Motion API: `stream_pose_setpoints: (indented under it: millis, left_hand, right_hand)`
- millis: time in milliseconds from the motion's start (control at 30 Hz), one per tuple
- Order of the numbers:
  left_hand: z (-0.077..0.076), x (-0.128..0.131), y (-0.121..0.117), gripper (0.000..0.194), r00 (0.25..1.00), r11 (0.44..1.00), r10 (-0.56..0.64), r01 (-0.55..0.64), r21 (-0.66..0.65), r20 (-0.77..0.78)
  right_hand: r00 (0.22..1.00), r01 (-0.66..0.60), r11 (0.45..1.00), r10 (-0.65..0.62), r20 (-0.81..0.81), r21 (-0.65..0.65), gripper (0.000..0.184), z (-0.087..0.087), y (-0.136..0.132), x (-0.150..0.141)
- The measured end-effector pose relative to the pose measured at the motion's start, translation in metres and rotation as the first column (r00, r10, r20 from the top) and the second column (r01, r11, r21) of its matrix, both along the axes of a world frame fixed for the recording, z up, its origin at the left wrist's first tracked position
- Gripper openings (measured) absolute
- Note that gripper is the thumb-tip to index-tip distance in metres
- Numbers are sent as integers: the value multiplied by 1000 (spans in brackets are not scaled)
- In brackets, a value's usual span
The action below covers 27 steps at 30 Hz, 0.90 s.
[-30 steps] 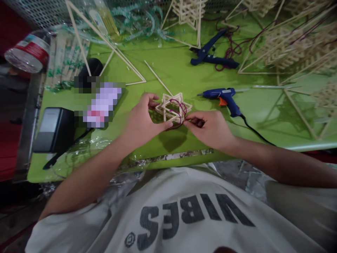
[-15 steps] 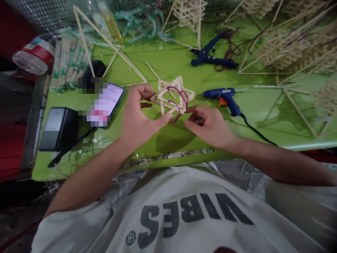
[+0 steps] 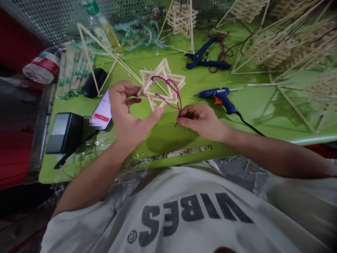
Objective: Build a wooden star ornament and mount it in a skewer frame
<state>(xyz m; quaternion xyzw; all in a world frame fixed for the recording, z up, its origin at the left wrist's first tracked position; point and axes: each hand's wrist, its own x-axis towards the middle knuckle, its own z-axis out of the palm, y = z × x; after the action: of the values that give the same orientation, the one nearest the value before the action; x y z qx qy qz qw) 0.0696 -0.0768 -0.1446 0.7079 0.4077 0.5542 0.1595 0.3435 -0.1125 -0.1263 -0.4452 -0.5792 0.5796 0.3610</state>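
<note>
My left hand (image 3: 125, 111) grips a star-shaped frame of pale wooden sticks (image 3: 160, 83), thumb at its lower point and fingers on its left edge, lifted above the green table (image 3: 184, 137). A purple cord (image 3: 172, 92) loops across the frame's front and runs down to my right hand (image 3: 198, 119), whose fingertips pinch the cord's end just right of the frame's lower point.
A blue glue gun (image 3: 219, 97) lies right of my hands, its black cable trailing off. Blue cutters (image 3: 202, 59) lie farther back. A phone (image 3: 102, 111), a black adapter (image 3: 63, 133), a plastic bottle (image 3: 43, 66) sit left. Stick frames (image 3: 279, 49) crowd the back right.
The left hand has raised and turned the star frame up and to the left, so it faces me more. The right hand followed with the cord, pinching it again.
</note>
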Motion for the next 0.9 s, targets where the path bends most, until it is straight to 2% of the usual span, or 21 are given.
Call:
stream_pose_setpoints:
  millis: [67,167,233,333,433,500,600,700,800,900]
  left_hand:
    - [-1,-1,1,82,1000,1000,-7,6,3,5]
    - [-5,2,4,86,998,1000,-17,16,15,54]
    - [-7,5,6,91,996,999,7,-10,33,87]
    - [-3,7,3,96,994,996,62,-67,55,86]
    - [8,6,-7,87,997,997,79,-78,19,-18]
    - [15,4,-15,81,994,997,77,-77,0,-74]
    - [22,4,-23,78,990,995,94,-95,-4,-108]
    - [23,5,-25,74,992,998,69,-67,16,-106]
    - [20,6,-22,71,997,999,6,-2,41,-81]
    - [13,7,-18,80,999,999,13,-11,36,-42]
  right_hand:
    - [1000,20,1000,-21,19,24,41,0,-3,8]
    - [984,155,980,-164,66,122,45,-3,-8,16]
    - [950,269,933,-297,90,239,44,-3,-13,18]
    - [902,339,857,-414,126,389,25,1,-20,12]
    - [893,314,857,-412,178,409,12,9,-27,-1]
    - [895,317,868,-407,183,381,16,11,-31,-11]
    - [886,356,857,-436,156,372,21,11,-31,-22]
    - [880,379,839,-457,131,390,20,6,-28,-26]
    - [892,375,844,-442,99,383,17,4,-25,-24]
    - [908,364,862,-413,73,353,12,4,-23,-22]
